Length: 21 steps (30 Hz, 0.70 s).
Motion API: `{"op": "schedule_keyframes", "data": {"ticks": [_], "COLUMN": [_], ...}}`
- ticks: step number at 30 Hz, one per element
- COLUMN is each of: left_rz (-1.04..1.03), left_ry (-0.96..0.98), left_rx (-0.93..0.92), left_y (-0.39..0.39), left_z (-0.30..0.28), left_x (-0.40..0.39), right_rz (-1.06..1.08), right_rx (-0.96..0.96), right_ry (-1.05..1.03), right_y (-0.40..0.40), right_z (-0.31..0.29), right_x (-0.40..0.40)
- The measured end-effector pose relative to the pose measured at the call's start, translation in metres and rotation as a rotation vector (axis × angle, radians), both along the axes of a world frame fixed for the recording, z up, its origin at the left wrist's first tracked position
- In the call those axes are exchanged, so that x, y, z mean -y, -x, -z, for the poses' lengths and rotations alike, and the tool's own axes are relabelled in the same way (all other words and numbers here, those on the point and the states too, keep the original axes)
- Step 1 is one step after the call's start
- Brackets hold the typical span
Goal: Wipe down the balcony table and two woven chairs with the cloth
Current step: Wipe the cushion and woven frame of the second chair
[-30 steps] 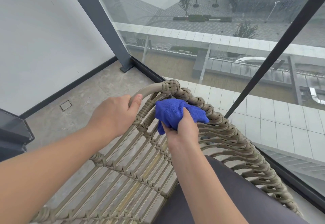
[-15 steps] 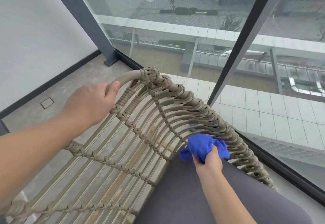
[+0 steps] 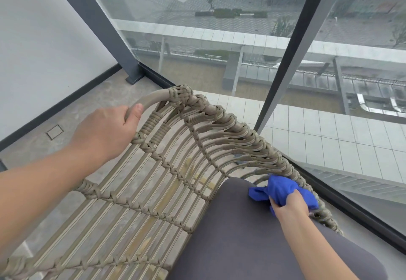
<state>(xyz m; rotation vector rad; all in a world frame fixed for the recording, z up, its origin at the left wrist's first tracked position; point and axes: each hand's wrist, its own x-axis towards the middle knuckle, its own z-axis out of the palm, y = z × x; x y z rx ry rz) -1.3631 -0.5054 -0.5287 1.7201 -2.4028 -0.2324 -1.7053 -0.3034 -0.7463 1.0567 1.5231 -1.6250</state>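
A: From the head view, where's the cloth [image 3: 283, 192]?

B: Bunched in the right hand [image 3: 290, 205], fingers curled tight round it, low on the chair [image 3: 153, 170] rim beside the cushion [image 3: 252, 235]. The left hand [image 3: 105, 130] wraps the top rail.

A: Risk?

B: I'd guess the wad snags in the weave or skips the gaps. The table isn't visible.

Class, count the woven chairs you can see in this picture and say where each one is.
1. The woven chair fills the lower middle, beside the glass railing. The task mentions two, so a second may lie outside the view.
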Motion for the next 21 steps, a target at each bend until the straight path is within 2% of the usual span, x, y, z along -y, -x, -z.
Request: {"op": "schedule_keyframes", "data": {"ticks": [3,4,5,6,8,10,14,21], "left_rz": [0.007,0.010,0.010,0.005,0.003,0.008,-0.006,-0.014], "left_ry": [0.013,0.016,0.018,0.015,0.006,0.002,-0.013,-0.018], "left_rx": [-0.005,-0.007,-0.012,-0.018,-0.028,-0.027,-0.024,-0.028], "left_y": [0.000,0.000,0.001,0.000,0.000,-0.001,0.000,0.003], "left_z": [0.000,0.001,0.001,0.001,0.002,0.003,0.002,-0.002], "left_x": [0.001,0.001,0.001,0.002,0.002,0.003,0.002,-0.001], "right_rz": [-0.183,-0.100,0.078,0.146,0.110,-0.024,-0.059,-0.156], "right_rx": [0.004,0.004,0.060,0.040,0.031,-0.010,0.075,0.091], "right_ry": [0.142,0.185,0.266,0.269,0.279,0.235,0.203,0.321], "right_y": [-0.007,-0.012,-0.017,-0.022,-0.032,-0.043,-0.055,-0.089], "right_z": [0.014,0.011,0.008,-0.005,-0.027,-0.048,-0.068,-0.096], "right_x": [0.007,0.012,0.015,0.027,0.036,0.046,0.067,0.097]}}
